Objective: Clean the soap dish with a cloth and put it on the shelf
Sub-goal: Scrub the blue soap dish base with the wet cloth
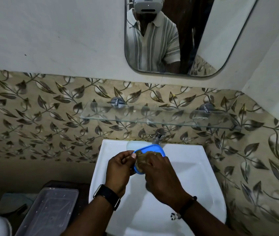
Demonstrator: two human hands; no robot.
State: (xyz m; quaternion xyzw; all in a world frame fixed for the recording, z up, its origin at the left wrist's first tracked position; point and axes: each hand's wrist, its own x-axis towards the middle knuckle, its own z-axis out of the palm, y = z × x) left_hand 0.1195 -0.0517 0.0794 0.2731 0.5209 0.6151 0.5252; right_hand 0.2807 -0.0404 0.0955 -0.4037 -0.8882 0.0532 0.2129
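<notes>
Above the white sink (195, 167): left hand (120, 169) pinches the oval blue plastic soap dish (152, 149); right hand (159, 172) presses a crumpled brown cloth (141, 158) into it, below the glass shelf (152, 116).

You have a white sink (186, 167) below a chrome tap (158, 136). On the wall above hangs a mirror (203, 40), over tiles (33, 116) with a leaf pattern. Lower left sits a clear tub (50, 212), beside the sink.
</notes>
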